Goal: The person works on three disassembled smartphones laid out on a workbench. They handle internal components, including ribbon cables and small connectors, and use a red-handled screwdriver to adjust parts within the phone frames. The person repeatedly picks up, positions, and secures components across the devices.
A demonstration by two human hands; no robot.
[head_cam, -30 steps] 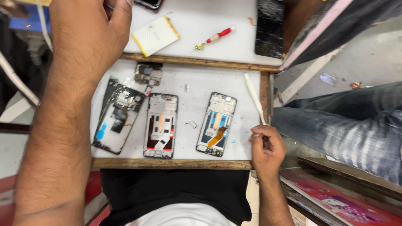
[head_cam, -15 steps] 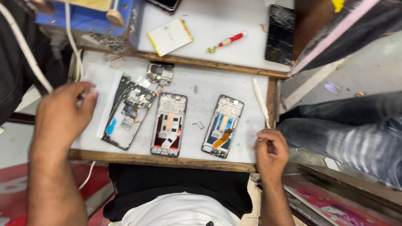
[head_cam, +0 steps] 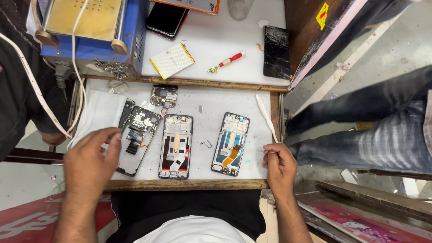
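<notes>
While left hand (head_cam: 90, 164) hovers open-gripped over white worktop (head_cam: 211, 101), right hand (head_cam: 280, 166) loosely curled, empty, grey floor (head_cam: 387, 49) beside.

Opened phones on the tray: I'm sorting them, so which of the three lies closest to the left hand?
The leftmost opened phone, tilted, with a dark board inside. The left hand overlaps its edge; the middle phone and right phone lie farther off.

Matt white mat (head_cam: 211, 103) on worn wooden tray (head_cam: 189, 184); glossy phone glass (head_cam: 276, 51).
</notes>
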